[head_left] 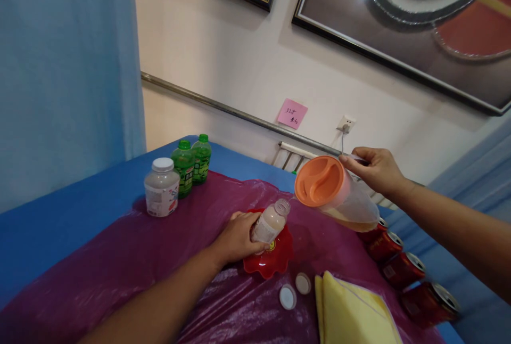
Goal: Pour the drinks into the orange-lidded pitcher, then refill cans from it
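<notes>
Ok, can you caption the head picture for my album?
Left hand holding a bottle, right hand tipping an orange-lidded pitcher toward its open mouth.

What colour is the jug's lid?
Orange; the jug's lid shows best in the head view.

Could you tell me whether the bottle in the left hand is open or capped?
Open: the bottle in the left hand shows a bare, uncapped mouth.

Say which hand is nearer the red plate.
Left. The left hand is right at the red plate, gripping a tilted bottle; the right hand is raised, farther off to the right, holding the pitcher.
</notes>
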The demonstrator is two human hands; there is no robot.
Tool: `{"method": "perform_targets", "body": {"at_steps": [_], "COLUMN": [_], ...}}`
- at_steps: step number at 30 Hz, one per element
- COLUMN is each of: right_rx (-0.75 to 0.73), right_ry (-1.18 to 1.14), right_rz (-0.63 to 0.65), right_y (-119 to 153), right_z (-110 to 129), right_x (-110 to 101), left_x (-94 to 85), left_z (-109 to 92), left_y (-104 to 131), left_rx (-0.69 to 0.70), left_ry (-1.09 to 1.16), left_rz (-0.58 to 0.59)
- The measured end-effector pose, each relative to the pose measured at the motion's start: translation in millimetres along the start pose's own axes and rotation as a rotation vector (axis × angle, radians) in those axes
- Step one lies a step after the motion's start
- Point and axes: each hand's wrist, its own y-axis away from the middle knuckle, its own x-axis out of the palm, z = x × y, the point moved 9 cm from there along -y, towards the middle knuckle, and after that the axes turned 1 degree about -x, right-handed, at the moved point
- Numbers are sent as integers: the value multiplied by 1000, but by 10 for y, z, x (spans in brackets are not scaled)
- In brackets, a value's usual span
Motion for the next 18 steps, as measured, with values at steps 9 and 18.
{"method": "perform_targets", "body": {"at_steps": [9, 18], "right_rx": [11, -11], "right_ry": [-19, -5], "right_rz": [6, -10], "right_y": [9, 3], "right_z": [19, 47], "right_x": [2, -16], "left_x": [-3, 4], "left_z": [5, 1], "left_y": [1, 2], "left_rx": [-6, -1], "left_ry": [6, 6], "left_rz": [-4, -3]}}
